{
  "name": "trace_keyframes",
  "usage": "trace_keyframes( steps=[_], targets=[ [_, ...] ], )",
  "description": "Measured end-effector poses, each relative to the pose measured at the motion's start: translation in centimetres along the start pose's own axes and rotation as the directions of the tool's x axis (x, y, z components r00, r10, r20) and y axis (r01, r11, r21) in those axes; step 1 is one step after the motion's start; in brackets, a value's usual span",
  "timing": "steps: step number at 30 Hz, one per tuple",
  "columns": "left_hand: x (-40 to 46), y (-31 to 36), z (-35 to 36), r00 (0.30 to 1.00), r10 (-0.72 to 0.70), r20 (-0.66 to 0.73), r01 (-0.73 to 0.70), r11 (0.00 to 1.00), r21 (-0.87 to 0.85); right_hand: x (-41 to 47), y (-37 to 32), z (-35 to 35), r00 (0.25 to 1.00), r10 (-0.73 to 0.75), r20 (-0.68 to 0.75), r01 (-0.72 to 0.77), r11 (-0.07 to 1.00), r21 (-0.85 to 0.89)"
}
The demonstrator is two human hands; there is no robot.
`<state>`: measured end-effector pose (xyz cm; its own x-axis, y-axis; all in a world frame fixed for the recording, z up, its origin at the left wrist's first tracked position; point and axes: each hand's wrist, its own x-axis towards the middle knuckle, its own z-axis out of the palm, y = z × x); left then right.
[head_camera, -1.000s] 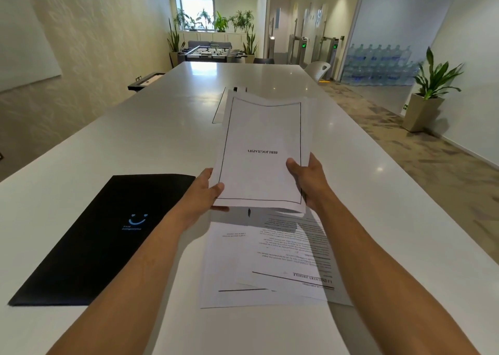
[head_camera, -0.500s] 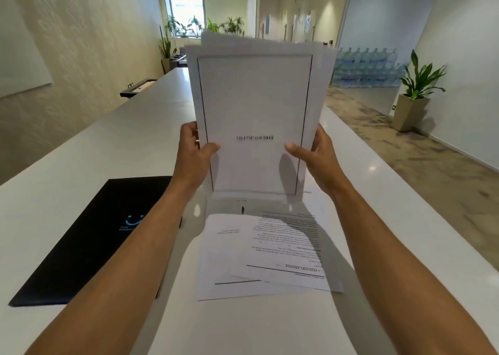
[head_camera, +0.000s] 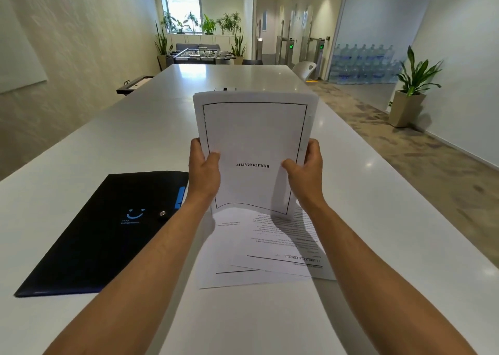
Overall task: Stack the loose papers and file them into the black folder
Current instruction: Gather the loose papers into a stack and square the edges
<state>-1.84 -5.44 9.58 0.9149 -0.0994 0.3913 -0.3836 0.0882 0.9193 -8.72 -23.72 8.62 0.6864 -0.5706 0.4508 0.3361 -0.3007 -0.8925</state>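
I hold a stack of white papers (head_camera: pixel 253 136) upright over the table; its top sheet has a black border and the upside-down word BIBLIOGRAPHY. My left hand (head_camera: pixel 203 171) grips the stack's left edge, my right hand (head_camera: pixel 306 175) its right edge, thumbs on the front. The stack's bottom edge hangs just above loose printed sheets (head_camera: pixel 266 249) lying fanned on the table. The black folder (head_camera: pixel 102 236), closed, with a blue smile logo and a snap button, lies flat to the left of my left forearm.
The long white table (head_camera: pixel 135 138) stretches ahead. A small dark object (head_camera: pixel 225 88) shows behind the stack's top. A white chair (head_camera: pixel 305 69) stands at the far right end. A potted plant (head_camera: pixel 410 93) and stacked water bottles (head_camera: pixel 361 63) are off to the right.
The paper stack went from lying low and tilted to held upright, then came down lower and closer. Both hands shifted to grip its side edges.
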Motion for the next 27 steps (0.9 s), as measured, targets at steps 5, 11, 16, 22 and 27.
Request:
trace_keyframes(
  steps=[5,11,16,22,27],
  targets=[
    [-0.2,0.6,0.0,1.000,-0.016,-0.008,0.016,1.000,-0.010,-1.0,-0.4,0.3,0.999,-0.017,0.049,0.020,0.998,-0.057],
    [0.0,-1.1,-0.9,0.965,-0.236,-0.114,0.262,0.855,0.447,0.3,-0.9,-2.6,0.998,0.008,-0.065,-0.013,0.998,-0.066],
    [-3.1,-4.4,-1.7,0.870,-0.483,-0.096,0.323,0.413,0.852,1.2,1.3,-5.9,0.949,0.283,-0.143,-0.295,0.953,-0.074],
    [-4.0,-5.0,-0.9,0.875,-0.478,-0.080,0.227,0.258,0.939,0.9,4.9,-8.6,0.790,0.603,-0.110,-0.611,0.761,-0.219],
    [-3.7,-4.8,-0.2,0.861,-0.502,-0.086,0.206,0.190,0.960,-0.9,6.8,-9.0,0.773,0.619,-0.139,-0.614,0.675,-0.409]
  ],
)
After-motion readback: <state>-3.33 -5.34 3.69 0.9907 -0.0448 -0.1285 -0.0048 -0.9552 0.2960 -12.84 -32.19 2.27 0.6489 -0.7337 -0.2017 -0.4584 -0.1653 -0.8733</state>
